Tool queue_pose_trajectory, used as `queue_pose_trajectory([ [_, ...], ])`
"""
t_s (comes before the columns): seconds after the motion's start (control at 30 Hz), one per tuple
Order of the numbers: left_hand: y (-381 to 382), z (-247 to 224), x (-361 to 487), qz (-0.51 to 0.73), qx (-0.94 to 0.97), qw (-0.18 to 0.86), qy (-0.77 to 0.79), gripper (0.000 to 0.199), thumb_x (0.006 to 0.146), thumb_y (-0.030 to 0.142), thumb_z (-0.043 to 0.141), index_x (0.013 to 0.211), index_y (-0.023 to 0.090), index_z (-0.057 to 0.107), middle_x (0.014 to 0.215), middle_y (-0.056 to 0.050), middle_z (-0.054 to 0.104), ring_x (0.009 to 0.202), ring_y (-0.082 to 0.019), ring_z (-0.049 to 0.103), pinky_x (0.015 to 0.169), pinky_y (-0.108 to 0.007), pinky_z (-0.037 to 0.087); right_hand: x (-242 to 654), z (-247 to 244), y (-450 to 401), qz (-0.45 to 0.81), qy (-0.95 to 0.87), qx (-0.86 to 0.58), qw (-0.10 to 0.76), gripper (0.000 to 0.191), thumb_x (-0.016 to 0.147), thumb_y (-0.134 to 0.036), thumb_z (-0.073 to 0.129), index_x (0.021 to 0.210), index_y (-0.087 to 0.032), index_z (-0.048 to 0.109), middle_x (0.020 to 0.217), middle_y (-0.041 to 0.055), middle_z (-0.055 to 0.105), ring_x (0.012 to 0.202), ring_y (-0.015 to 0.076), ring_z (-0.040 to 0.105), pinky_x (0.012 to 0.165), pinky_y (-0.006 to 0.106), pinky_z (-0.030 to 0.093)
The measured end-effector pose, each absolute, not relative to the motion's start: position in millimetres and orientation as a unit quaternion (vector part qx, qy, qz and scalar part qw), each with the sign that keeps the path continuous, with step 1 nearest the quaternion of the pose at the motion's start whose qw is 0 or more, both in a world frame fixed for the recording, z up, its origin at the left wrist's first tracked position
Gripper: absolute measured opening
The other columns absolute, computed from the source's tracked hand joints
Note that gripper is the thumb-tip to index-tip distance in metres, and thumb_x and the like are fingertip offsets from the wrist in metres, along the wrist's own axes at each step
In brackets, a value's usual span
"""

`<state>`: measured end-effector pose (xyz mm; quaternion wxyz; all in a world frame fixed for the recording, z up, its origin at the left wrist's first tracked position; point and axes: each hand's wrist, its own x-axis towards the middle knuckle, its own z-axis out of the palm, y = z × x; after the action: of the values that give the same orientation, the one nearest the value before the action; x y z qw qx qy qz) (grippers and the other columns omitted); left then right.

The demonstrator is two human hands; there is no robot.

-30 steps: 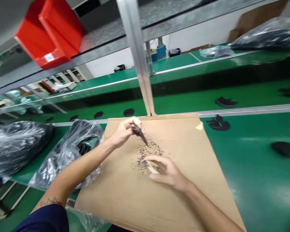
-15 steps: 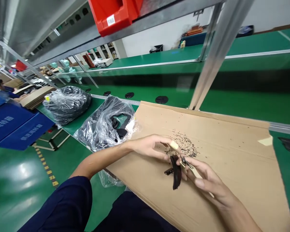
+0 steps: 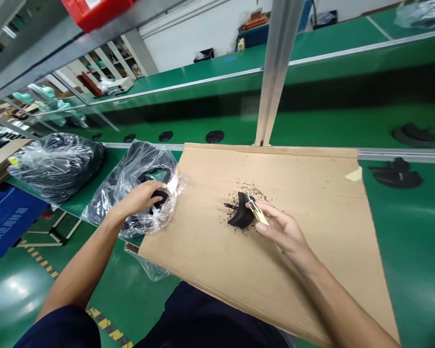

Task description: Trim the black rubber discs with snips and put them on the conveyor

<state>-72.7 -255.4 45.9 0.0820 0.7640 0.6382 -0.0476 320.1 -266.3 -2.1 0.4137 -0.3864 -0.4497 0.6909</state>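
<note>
My left hand (image 3: 141,197) is at the mouth of a clear plastic bag (image 3: 110,186) that has black parts inside. Its fingers curl around a black part (image 3: 160,197); the fingertips are partly hidden. My right hand (image 3: 281,224) grips a pair of nippers (image 3: 256,211) with pale yellow handles and metal jaws. The jaws lie close against a curved black piece (image 3: 240,216) above the cardboard; whether the fingers also hold that piece is hard to see. A small dark part (image 3: 231,206) sits just left of it, with many black crumbs (image 3: 253,190) scattered around.
A cardboard sheet (image 3: 203,251) covers the bench before me. A full plastic bag (image 3: 63,162) stands farther left. Flat black parts (image 3: 214,137) lie along the green bench behind, with others (image 3: 397,174) at right. A metal post (image 3: 271,82) rises at the cardboard's back edge.
My left hand has moved left, away from the right hand and into the open bag. My right hand keeps the nippers, now lower over the crumbs. The view has turned right.
</note>
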Motion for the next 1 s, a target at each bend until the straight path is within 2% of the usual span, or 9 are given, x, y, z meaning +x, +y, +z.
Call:
queue_pose_trajectory([
  [0.07, -258.4, 49.8, -65.6, 0.053, 0.758, 0.074, 0.646, 0.013, 0.090, 0.029, 0.056, 0.085, 0.018, 0.062, 0.084, -0.006, 0.067, 0.083, -0.022, 0.065, 0.075, -0.031, 0.052, 319.7, -3.1, -266.4, 0.688, -0.444, -0.387, 0.423, 0.057, 0.065, -0.057, 0.088, 0.112, -0.027, 0.075, 0.140, 0.0085, 0.065, 0.132, 0.0311, 0.059, 0.108, 0.044, 0.051],
  [0.13, -261.4, 53.3, -46.5, 0.186, 0.738, 0.102, 0.640, 0.021, 0.091, 0.037, 0.060, 0.081, 0.018, 0.058, 0.072, -0.001, 0.059, 0.069, -0.017, 0.059, 0.065, -0.027, 0.048, 319.7, -4.9, -266.4, 0.682, -0.448, -0.385, 0.431, 0.055, 0.066, -0.055, 0.089, 0.112, -0.027, 0.075, 0.142, 0.0079, 0.063, 0.134, 0.0301, 0.057, 0.114, 0.044, 0.046],
  [0.23, -263.2, 48.5, 3.1, 0.406, 0.684, 0.242, 0.556, 0.030, 0.088, 0.045, 0.069, 0.091, 0.018, 0.058, 0.081, -0.001, 0.064, 0.074, -0.014, 0.064, 0.067, -0.023, 0.051, 320.2, -6.5, -267.2, 0.674, -0.457, -0.384, 0.435, 0.053, 0.068, -0.052, 0.088, 0.113, -0.027, 0.075, 0.144, 0.0067, 0.062, 0.137, 0.0287, 0.055, 0.120, 0.044, 0.039],
  [0.3, -261.0, 37.8, 41.6, 0.471, 0.651, 0.328, 0.497, 0.034, 0.085, 0.045, 0.074, 0.097, 0.017, 0.059, 0.090, -0.003, 0.068, 0.080, -0.014, 0.067, 0.071, -0.023, 0.055, 320.6, -6.4, -268.1, 0.666, -0.470, -0.385, 0.433, 0.050, 0.071, -0.050, 0.087, 0.114, -0.027, 0.075, 0.143, 0.0066, 0.062, 0.138, 0.0280, 0.054, 0.120, 0.043, 0.038],
  [0.43, -252.6, 11.4, 98.7, 0.497, 0.612, 0.411, 0.458, 0.035, 0.088, 0.045, 0.072, 0.104, 0.016, 0.060, 0.092, -0.005, 0.070, 0.078, -0.011, 0.067, 0.071, -0.021, 0.055, 321.3, -5.3, -269.0, 0.656, -0.496, -0.369, 0.433, 0.047, 0.077, -0.050, 0.083, 0.117, -0.028, 0.074, 0.137, 0.0072, 0.064, 0.133, 0.0266, 0.057, 0.116, 0.042, 0.044],
  [0.7, -257.0, -14.4, 109.5, 0.511, 0.676, 0.244, 0.472, 0.024, 0.091, 0.030, 0.070, 0.110, 0.017, 0.062, 0.070, 0.005, 0.060, 0.060, -0.006, 0.055, 0.061, -0.017, 0.049, 318.5, -5.7, -272.0, 0.659, -0.499, -0.360, 0.432, 0.040, 0.080, -0.046, 0.081, 0.117, -0.032, 0.075, 0.139, 0.0043, 0.060, 0.136, 0.0255, 0.054, 0.122, 0.044, 0.036],
  [0.8, -259.9, -16.1, 107.0, 0.510, 0.691, 0.207, 0.468, 0.021, 0.092, 0.028, 0.069, 0.109, 0.017, 0.063, 0.084, 0.000, 0.069, 0.072, -0.009, 0.064, 0.070, -0.018, 0.055, 317.3, -8.2, -273.8, 0.656, -0.503, -0.363, 0.429, 0.042, 0.081, -0.047, 0.080, 0.120, -0.033, 0.073, 0.137, 0.0041, 0.059, 0.136, 0.0250, 0.054, 0.121, 0.044, 0.036],
  [0.9, -259.3, -14.2, 105.5, 0.519, 0.659, 0.267, 0.474, 0.023, 0.097, 0.033, 0.062, 0.114, 0.018, 0.060, 0.105, -0.007, 0.070, 0.092, -0.014, 0.070, 0.080, -0.025, 0.061, 319.3, -10.3, -274.0, 0.642, -0.510, -0.387, 0.422, 0.045, 0.081, -0.050, 0.079, 0.122, -0.032, 0.072, 0.140, 0.0050, 0.058, 0.138, 0.0259, 0.052, 0.122, 0.044, 0.035],
  [1.0, -256.7, -8.8, 103.5, 0.538, 0.584, 0.383, 0.473, 0.029, 0.099, 0.039, 0.059, 0.120, 0.020, 0.053, 0.097, -0.004, 0.067, 0.070, -0.010, 0.067, 0.061, -0.021, 0.060, 322.2, -9.9, -273.0, 0.627, -0.517, -0.400, 0.424, 0.045, 0.082, -0.050, 0.078, 0.122, -0.032, 0.072, 0.141, 0.0045, 0.057, 0.140, 0.0259, 0.049, 0.122, 0.044, 0.035],
])
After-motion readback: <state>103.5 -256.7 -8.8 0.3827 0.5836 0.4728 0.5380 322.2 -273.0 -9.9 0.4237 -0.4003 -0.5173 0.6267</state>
